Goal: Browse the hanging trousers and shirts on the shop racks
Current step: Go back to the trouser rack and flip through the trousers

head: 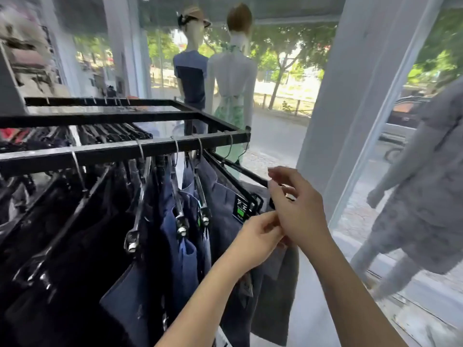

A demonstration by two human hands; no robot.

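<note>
Several dark blue and black trousers [175,236] hang from clip hangers on a black metal rack [125,149]. At the rack's right end hangs a grey pair [275,291] on a black hanger [240,169], with a green and black label [242,209] on the pair beside it. My left hand [258,239] has its fingers curled at the top edge of the grey pair. My right hand [298,209] sits just above it, fingers bent around the hanger's end. Where the two hands meet, the cloth and clip are hidden.
Two mannequins [215,71] stand in the window behind the rack. A third mannequin in grey clothes [421,196] stands at the right by the glass. A white pillar [350,96] rises right of the rack. More garments hang at the far left [25,58].
</note>
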